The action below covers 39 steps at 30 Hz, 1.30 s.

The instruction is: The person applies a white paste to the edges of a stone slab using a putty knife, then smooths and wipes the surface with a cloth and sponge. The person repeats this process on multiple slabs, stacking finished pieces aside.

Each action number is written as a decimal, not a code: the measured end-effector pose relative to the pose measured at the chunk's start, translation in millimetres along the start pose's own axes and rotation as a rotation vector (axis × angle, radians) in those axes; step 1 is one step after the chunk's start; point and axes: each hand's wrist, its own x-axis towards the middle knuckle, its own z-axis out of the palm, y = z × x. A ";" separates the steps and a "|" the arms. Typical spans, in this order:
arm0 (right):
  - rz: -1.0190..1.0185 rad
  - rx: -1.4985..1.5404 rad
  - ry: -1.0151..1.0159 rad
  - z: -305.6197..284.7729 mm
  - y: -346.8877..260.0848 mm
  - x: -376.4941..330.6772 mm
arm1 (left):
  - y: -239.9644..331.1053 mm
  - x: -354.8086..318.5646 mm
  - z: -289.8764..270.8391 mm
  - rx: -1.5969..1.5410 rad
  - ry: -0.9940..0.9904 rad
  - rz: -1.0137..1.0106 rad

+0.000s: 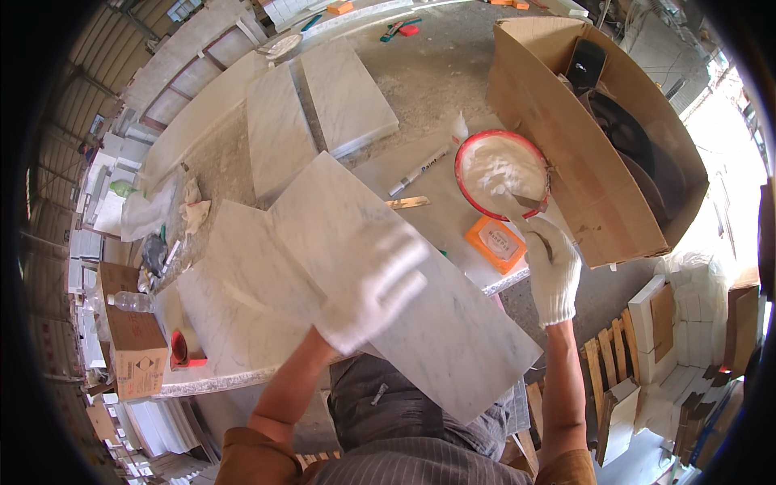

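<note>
Your left hand, blurred, fingers spread flat, rests on the marble slab, whose long axis runs upper left to lower right. Your right hand grips a putty knife in the red bowl.

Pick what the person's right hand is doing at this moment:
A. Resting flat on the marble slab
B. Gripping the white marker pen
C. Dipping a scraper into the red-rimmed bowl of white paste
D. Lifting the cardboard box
C: the gloved right hand holds a scraper whose blade reaches into the red-rimmed bowl of white paste.

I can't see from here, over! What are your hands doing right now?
Left hand gloved, blurred, on marble slab. Right hand gloved, holds scraper in red bowl of white paste. Cardboard box beside bowl.
</note>
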 end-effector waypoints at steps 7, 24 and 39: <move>-0.112 -0.238 -0.019 22.0 -7.7 23.3 | -40.5 -12.7 -4.5 0.272 0.157 -0.173; 0.198 0.112 -0.088 33.1 20.4 32.9 | -50.7 -14.1 1.4 0.259 0.203 -0.155; 0.556 0.500 -0.452 24.8 -60.7 -5.8 | -38.6 -6.7 -7.9 0.234 0.171 -0.218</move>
